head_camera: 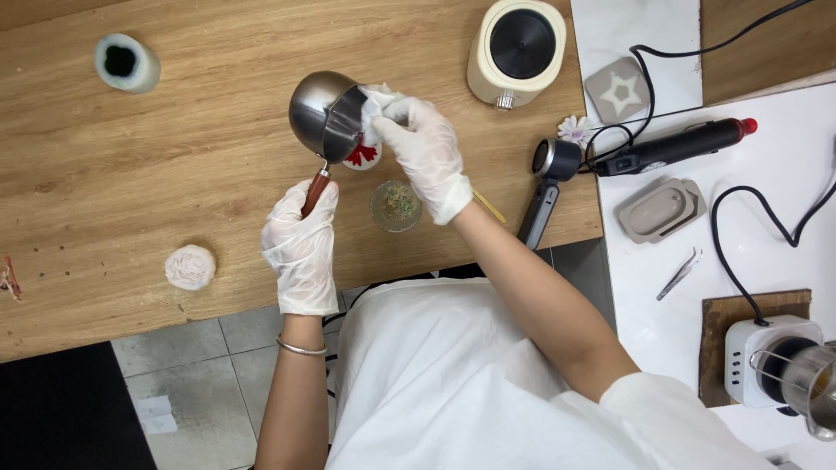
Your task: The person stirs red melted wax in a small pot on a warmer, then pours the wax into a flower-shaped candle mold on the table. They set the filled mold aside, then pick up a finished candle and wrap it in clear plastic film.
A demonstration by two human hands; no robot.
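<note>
Steel melting pot [324,111], small and round with a reddish wooden handle, is held tilted on its side above a wooden tabletop [174,174], mouth turned toward the right hand. The left hand [300,248], in a white glove, is closed around the handle. The right hand [427,152], also gloved, pinches a crumpled white tissue [373,104] and presses it into the pot's mouth; wiping looks under way, and how clean the inside is cannot be seen. Just below the pot sit a red-and-white flower piece [361,157] and a small glass dish [395,205]. A pale rose-shaped candle [190,266] lies well apart on the left.
</note>
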